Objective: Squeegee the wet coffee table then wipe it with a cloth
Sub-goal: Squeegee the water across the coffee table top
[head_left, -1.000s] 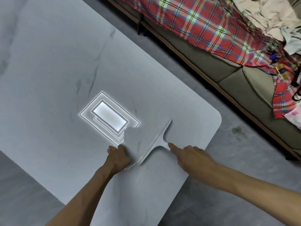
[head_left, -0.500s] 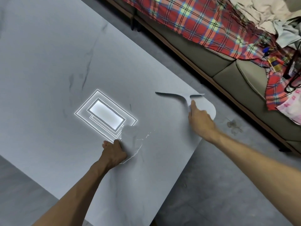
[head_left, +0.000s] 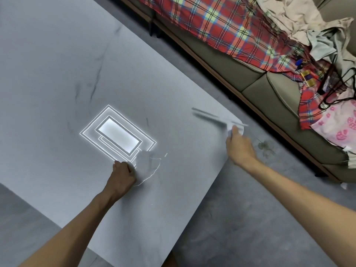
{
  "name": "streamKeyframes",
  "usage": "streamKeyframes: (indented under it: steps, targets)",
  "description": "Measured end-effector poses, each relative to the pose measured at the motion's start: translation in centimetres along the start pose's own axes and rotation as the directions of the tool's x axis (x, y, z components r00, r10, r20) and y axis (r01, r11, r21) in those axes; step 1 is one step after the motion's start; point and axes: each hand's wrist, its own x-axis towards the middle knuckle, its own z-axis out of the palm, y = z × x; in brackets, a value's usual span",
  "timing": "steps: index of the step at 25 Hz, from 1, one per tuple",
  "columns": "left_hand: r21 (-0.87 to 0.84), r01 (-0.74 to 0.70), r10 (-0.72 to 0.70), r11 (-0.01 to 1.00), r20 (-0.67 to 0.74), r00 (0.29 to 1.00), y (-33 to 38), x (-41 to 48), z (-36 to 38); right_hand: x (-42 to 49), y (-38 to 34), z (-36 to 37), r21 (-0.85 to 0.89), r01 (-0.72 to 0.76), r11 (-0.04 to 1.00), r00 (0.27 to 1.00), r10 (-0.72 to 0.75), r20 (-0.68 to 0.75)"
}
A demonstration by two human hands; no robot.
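The grey marble-look coffee table was seen from above, w/ both bare forearms reaching onto its near-right part. The squeegee was held by the right hand at the table's rounded far-right corner. The fingers were curled round the pale handle, the thumb laid along it, and the long blade was stretched leftward from the hand across the top. The blade was smeared by motion blur, so whether its edge was touching the surface could not be told. The left hand was placed well apart from it, nearer the person, w/ knuckles bent and fingers closed on the near edge of a pale grey cloth. The cloth was spread flat on the top just right of that hand, and its colour was barely set off from the stone. A thin bright line of wet was traced round its right side. A ceiling-light reflection – nested bright rectangles – was shown on the top just beyond the left hand, its near corner covered by the cloth. Past the table's far edge an olive sofa was draped w/ a red plaid blanket, heaped clothes and a pink floral fabric. On the grey floor, btwn table corner and sofa, a dark stain was visible.
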Motion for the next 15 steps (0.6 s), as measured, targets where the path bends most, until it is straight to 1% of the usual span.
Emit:
streamKeyframes:
  steps: [1, 2, 4, 5, 8, 10, 13, 15]
  targets:
    - [0.004, 0.002, -0.002, 1.0, -0.019, 1.0, -0.5, -0.5, 0.0, 1.5, -0.6, -0.4, 0.058, -0.08, 0.995, 0.997, 0.08, -0.005]
    - [0.01, 0.006, -0.005, 1.0, -0.044, 0.999, -1.0, -0.9, -0.1, 2.4, -1.3, -0.4, 0.136, -0.153, 0.979, 0.988, 0.152, 0.022]
    - [0.045, 0.015, -0.011, 0.999, -0.084, 0.996, -2.3, -1.8, -0.3, 2.3, -2.8, 0.5, 0.265, -0.266, 0.927, 0.963, 0.24, 0.126]
    - [0.07, 0.025, -0.019, 0.997, -0.095, 0.995, -3.0, -2.2, -0.5, 1.5, -3.7, 1.2, 0.279, -0.297, 0.913, 0.951, 0.255, 0.177]
    - [0.09, 0.085, -0.075, 0.992, -0.113, 0.991, -5.1, -3.3, -0.9, -2.4, -5.5, 4.4, 0.202, -0.355, 0.913, 0.903, 0.279, 0.327]
    - [0.081, 0.105, -0.095, 0.991, -0.119, 0.988, -6.2, -3.9, -1.1, -5.1, -6.3, 6.6, 0.175, -0.365, 0.914, 0.877, 0.274, 0.394]
    - [0.07, 0.143, -0.13, 0.987, -0.162, 0.978, -8.0, -4.6, -1.8, -8.4, -7.2, 9.7, 0.17, -0.3, 0.939, 0.893, 0.214, 0.397]
    - [0.077, 0.165, -0.152, 0.983, -0.16, 0.975, -9.4, -5.3, -2.1, -11.0, -8.1, 11.1, 0.152, -0.263, 0.953, 0.882, 0.174, 0.437]
